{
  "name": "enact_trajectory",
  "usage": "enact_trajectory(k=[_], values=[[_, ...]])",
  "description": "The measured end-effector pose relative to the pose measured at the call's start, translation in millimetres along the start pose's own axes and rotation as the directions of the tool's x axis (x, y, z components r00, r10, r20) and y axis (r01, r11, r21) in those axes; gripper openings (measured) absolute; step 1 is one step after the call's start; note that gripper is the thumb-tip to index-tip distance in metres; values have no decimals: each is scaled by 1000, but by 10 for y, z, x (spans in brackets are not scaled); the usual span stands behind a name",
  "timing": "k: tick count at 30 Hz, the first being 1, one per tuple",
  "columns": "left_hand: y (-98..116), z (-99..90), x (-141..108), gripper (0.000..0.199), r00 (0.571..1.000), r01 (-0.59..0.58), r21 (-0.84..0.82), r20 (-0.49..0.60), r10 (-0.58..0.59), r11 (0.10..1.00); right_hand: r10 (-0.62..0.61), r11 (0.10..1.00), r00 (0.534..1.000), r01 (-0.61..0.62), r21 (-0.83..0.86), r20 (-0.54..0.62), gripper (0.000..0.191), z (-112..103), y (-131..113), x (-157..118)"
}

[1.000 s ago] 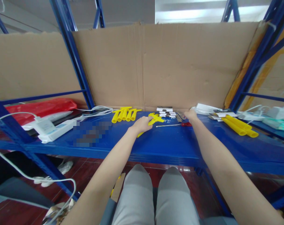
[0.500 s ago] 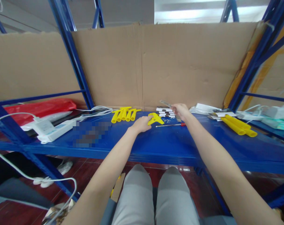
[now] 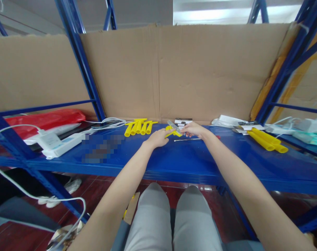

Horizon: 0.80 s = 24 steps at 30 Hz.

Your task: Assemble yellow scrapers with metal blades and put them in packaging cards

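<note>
A small assembly workshop fills a bay of blue metal racking [image 3: 87,69], where repeated yellow T-shaped parts [image 3: 139,127] and a screwdriver [image 3: 187,139] lie on a shelf [image 3: 184,162] backed by cardboard sheets [image 3: 200,73], with a white power strip [image 3: 66,144] at left and red tiles [image 3: 95,191] underfoot.

A blue metal shelf [image 3: 192,165] spans the view, with slanting blue posts [image 3: 85,69] at both sides and thin bars running outward from them. Brown cardboard [image 3: 200,73] stands upright along its back edge, creased down near the middle. Above the cardboard is a plain grey surface [image 3: 145,14], wall or ceiling, and bright white light [image 3: 213,15] at upper right. Below, dark red floor tiles [image 3: 95,188] shine in places.
</note>
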State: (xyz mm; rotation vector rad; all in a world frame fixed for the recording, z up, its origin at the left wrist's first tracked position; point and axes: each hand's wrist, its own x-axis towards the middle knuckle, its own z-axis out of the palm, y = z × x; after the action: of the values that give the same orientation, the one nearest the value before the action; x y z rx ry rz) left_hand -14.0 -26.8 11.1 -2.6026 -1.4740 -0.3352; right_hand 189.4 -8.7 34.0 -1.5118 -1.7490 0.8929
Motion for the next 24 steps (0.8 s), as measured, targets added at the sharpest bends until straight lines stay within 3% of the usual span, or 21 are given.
enact_trajectory(k=[12, 19, 24], values=[[24, -19, -29, 76, 999, 11, 9, 49, -12, 1000, -42, 997, 962, 56, -44, 270, 7, -80, 64, -14], [12, -9, -22, 75, 999, 4, 20, 50, -5, 1000, -21, 998, 940, 42, -54, 342, 14, -94, 19, -77], [7, 2, -16, 73, 999, 9, 27, 43, -10, 1000, 13, 1000, 949, -19, 18, 316, 19, -90, 30, -56]])
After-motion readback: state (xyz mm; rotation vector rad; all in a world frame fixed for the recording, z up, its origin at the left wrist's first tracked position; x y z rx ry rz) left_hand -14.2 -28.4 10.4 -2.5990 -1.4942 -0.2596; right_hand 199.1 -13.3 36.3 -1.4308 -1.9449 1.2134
